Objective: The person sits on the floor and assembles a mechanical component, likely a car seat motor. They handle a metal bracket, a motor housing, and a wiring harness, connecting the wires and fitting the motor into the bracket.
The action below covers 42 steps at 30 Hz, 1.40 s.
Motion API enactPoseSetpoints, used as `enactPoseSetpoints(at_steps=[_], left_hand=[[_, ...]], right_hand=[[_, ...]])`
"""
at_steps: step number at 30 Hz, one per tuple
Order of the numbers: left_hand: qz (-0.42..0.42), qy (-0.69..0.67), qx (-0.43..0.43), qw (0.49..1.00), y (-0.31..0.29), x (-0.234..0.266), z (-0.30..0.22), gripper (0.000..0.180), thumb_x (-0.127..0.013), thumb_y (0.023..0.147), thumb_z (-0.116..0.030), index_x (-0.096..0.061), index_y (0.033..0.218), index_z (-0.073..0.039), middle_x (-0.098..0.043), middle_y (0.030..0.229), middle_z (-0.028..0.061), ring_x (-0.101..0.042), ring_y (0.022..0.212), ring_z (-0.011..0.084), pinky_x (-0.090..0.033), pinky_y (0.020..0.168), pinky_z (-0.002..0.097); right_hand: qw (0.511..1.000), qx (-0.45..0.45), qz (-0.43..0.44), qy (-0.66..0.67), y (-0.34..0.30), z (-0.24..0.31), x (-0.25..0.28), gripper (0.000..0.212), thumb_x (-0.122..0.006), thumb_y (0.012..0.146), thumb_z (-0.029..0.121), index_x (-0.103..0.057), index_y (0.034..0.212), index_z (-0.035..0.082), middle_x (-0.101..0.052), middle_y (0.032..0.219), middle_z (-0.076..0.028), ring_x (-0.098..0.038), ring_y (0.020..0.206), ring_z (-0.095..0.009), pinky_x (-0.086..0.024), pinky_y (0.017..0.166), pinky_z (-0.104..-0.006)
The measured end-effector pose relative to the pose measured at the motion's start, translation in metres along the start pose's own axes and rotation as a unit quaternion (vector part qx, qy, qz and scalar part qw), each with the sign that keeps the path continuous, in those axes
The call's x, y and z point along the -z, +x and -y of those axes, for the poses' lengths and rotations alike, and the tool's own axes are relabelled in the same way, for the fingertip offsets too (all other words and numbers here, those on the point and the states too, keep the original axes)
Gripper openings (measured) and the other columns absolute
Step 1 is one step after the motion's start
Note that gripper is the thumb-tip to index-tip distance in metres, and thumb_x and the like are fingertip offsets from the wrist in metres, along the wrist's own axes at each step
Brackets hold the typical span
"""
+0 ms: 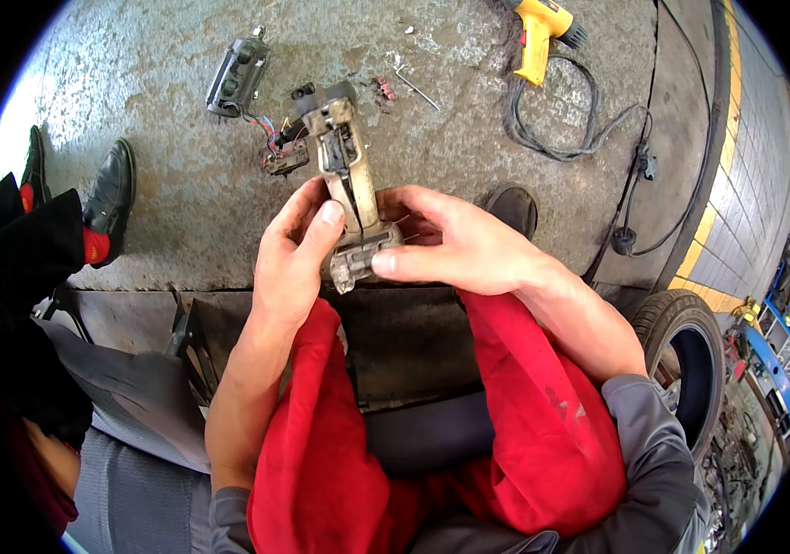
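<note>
Between my two hands is a grimy metal part (352, 189), long and narrow, beige-grey, with a slotted body and a dark fitting at its far end; its exact kind I cannot tell. My left hand (291, 245) grips its left side, thumb lying on top. From the right, my right hand (450, 242) holds the near end, with the thumb pressed on a small grey block there. Thin wire ends stick out beside the right fingers. Just beyond lie a connector with coloured wires (275, 138) and a dark module (240, 74) on the worn floor.
A yellow heat gun (539, 42) with a coiled black cable (589, 120) lies far right. A thin metal rod (418, 88) and red bits (384, 89) are nearer. A tyre (686, 360) stands at right. Another person's black shoe (110, 194) is at left.
</note>
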<state>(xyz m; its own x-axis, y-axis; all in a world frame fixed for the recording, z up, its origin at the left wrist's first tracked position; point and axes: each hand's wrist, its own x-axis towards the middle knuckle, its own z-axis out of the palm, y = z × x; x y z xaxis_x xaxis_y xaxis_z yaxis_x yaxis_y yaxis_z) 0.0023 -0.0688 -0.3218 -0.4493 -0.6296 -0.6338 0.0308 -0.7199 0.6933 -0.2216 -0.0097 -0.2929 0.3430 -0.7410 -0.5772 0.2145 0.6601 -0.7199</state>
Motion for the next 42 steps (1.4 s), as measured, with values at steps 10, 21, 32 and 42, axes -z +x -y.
enactPoseSetpoints(at_steps=[10,21,32,42], left_hand=[[0.126,0.007,0.108,0.986,-0.015,-0.002,-0.03,0.07,-0.075,0.098,-0.016,-0.042,0.153,0.011,-0.062,0.137,0.014,-0.063,0.119,0.017,-0.051,0.103,0.0327],[0.132,0.029,0.105,0.985,-0.018,-0.002,-0.036,0.073,-0.082,0.089,-0.009,-0.047,0.15,0.011,-0.063,0.138,0.0156,-0.065,0.123,0.0216,-0.051,0.108,0.0377],[0.173,0.002,0.125,0.977,-0.018,0.007,-0.016,0.085,-0.086,0.085,-0.008,-0.039,0.156,0.006,-0.053,0.151,0.0136,-0.058,0.133,0.0243,-0.046,0.116,0.0417],[0.193,0.055,0.102,0.974,-0.026,0.002,-0.014,0.08,-0.09,0.08,-0.011,-0.049,0.148,0.001,-0.063,0.137,0.0093,-0.063,0.122,0.022,-0.05,0.108,0.0423]], right_hand=[[0.997,-0.03,-0.017,0.07,-0.004,0.002,0.008,0.067,-0.078,0.096,0.022,-0.047,0.148,-0.007,-0.058,0.142,-0.015,-0.055,0.132,-0.023,-0.042,0.115,-0.0391],[0.995,-0.042,0.008,0.091,-0.008,0.0,0.008,0.069,-0.08,0.091,0.013,-0.046,0.148,-0.006,-0.058,0.137,-0.011,-0.058,0.126,-0.02,-0.047,0.109,-0.0384],[1.0,0.013,-0.011,0.011,-0.012,-0.008,0.006,0.091,-0.09,0.086,0.024,-0.038,0.154,-0.008,-0.052,0.149,-0.024,-0.05,0.141,-0.031,-0.042,0.12,-0.0436],[0.998,0.015,0.033,-0.041,-0.019,-0.012,0.004,0.103,-0.095,0.078,0.028,-0.036,0.156,-0.006,-0.054,0.146,-0.023,-0.052,0.139,-0.03,-0.046,0.115,-0.0426]])
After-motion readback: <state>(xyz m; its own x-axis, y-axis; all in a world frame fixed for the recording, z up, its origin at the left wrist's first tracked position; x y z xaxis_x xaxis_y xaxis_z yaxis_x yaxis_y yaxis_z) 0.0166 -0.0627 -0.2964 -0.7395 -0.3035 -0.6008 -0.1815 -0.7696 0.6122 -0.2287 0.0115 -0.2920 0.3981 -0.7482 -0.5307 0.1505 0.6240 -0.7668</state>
